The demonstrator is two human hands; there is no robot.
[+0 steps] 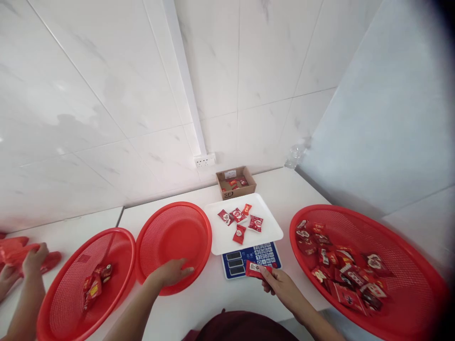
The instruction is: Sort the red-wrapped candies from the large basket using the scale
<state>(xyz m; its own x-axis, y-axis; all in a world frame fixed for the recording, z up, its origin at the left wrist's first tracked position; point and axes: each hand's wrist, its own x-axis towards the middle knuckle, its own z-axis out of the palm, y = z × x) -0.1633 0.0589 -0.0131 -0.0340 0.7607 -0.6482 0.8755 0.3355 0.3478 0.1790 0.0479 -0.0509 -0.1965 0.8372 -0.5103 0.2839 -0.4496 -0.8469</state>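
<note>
My right hand (280, 284) pinches a small red snack packet (253, 269) with pale lettering, held over the front of the blue keypad of a scale (232, 272). On the scale's white tray (220, 241) lie several small red packets (256, 223). My left hand (172, 273) reaches over the near rim of the middle red basket (174, 232), fingers stretched out and apart, holding nothing. Beside my right arm, a large red basket (412, 312) contains a heap of mixed red packets (350, 277).
Behind the tray stands a small cardboard box (240, 192) with packets inside. Another red basket (64, 289) at left holds a few packets (95, 286). At far left, a co-worker's hands (33, 260) handle red bags (16, 251). A clear plastic item (295, 156) stands by the wall.
</note>
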